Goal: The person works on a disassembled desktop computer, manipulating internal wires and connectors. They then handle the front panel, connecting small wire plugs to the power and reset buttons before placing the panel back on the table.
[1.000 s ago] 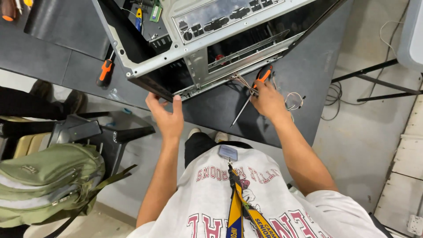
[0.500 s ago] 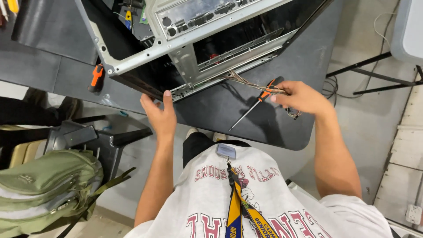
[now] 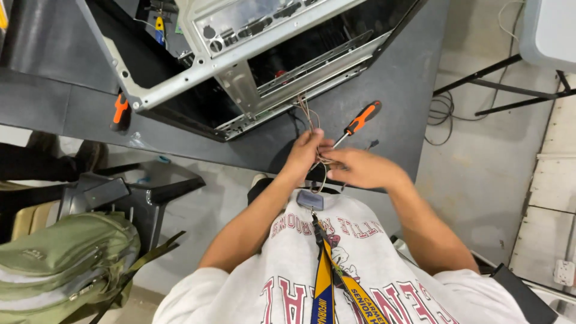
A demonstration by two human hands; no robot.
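Left hand (image 3: 306, 153) curled shut around a thin bundle of wires (image 3: 307, 114), pinched just above the knuckles. Right hand (image 3: 360, 169) closed too, fingertips meeting the left hand at the same wires, with the screwdriver (image 3: 359, 123) gripped near its shaft; orange-and-black handle sticking up and away toward the upper right, metal shaft mostly hidden behind the fingers, tip not visible. Hard to tell exactly which fingers pin the tool and which pinch the wires.

Wires running up from the hands into the open computer case (image 3: 240, 66), lying tilted on the dark table (image 3: 408, 78); far end lost in the shadowed inside of the case, so the attachment point cannot be made out. Lower loop of wire hanging below the hands, partly blending into the table edge. Case cut off by the top of the frame.

Second orange-handled tool (image 3: 120, 111) lying on the table just left of the case, its working end hidden. Green backpack (image 3: 60, 270) at lower left, cut off by the frame, beside a dark chair (image 3: 138, 192). Loose cable (image 3: 444, 114) coiled on the floor past the table's right edge.
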